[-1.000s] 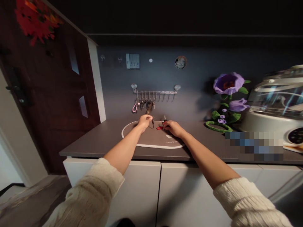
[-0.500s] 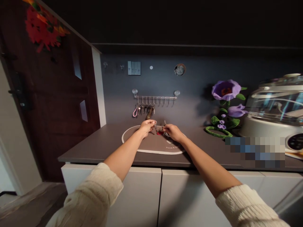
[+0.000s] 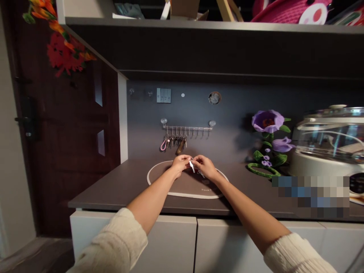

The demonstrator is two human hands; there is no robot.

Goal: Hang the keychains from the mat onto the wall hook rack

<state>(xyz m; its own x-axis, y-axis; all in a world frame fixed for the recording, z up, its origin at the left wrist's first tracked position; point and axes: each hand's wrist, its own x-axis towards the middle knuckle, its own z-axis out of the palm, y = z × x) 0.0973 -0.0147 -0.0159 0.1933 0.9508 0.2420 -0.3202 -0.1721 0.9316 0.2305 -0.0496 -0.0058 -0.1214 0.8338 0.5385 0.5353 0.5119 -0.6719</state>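
My left hand [image 3: 181, 166] is closed in a pinch over the oval mat [image 3: 182, 189], at a small key ring [image 3: 191, 159]. My right hand [image 3: 206, 167] meets it from the other side, thumb and fingers pinched at the same ring. A silver key [image 3: 192, 167] hangs down between the two hands. Below my right hand, other small metal pieces and a bit of red show on the mat, partly hidden by the fingers. Which fingers bear the ring is hard to make out.
On the wall behind, a hook rail [image 3: 187, 128] carries several hanging keys [image 3: 172, 141] on its left half. Purple artificial flowers [image 3: 267, 121] and a white appliance [image 3: 327, 151] stand right on the counter [image 3: 113, 185]. A shelf [image 3: 199, 25] overhangs; a dark door [image 3: 68, 159] is left.
My hands have come closer together and now meet at the ring, where before they were apart. The view has tilted up, bringing the upper shelf's contents into sight.
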